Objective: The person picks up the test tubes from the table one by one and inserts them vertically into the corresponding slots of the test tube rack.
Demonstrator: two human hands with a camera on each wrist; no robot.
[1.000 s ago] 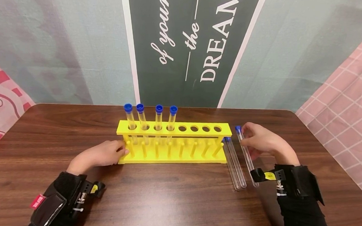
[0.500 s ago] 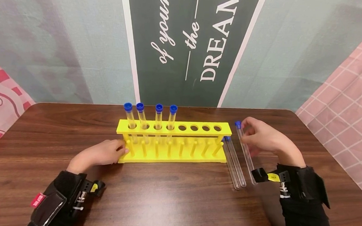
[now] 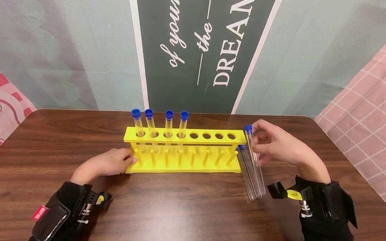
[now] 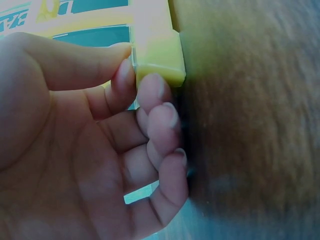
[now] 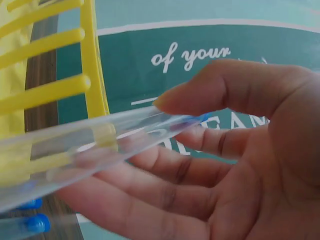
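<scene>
Right hand (image 3: 277,144) pinches clear blue-capped tube (image 3: 256,161); left hand (image 3: 112,162) pinches yellow plastic rack (image 3: 183,168) end. Low swing could roll two loose blue-capped clear tubes (image 3: 246,176).

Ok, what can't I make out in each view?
Head view: cap of the leftmost loose tube, partly hidden behind the yellow rack.
Head view: print on the right wrist's yellow tag, too small.
Left wrist view: most of the yellow rack, cut by the top edge.
Right wrist view: closed end of the held tube, cut by the left edge.
</scene>
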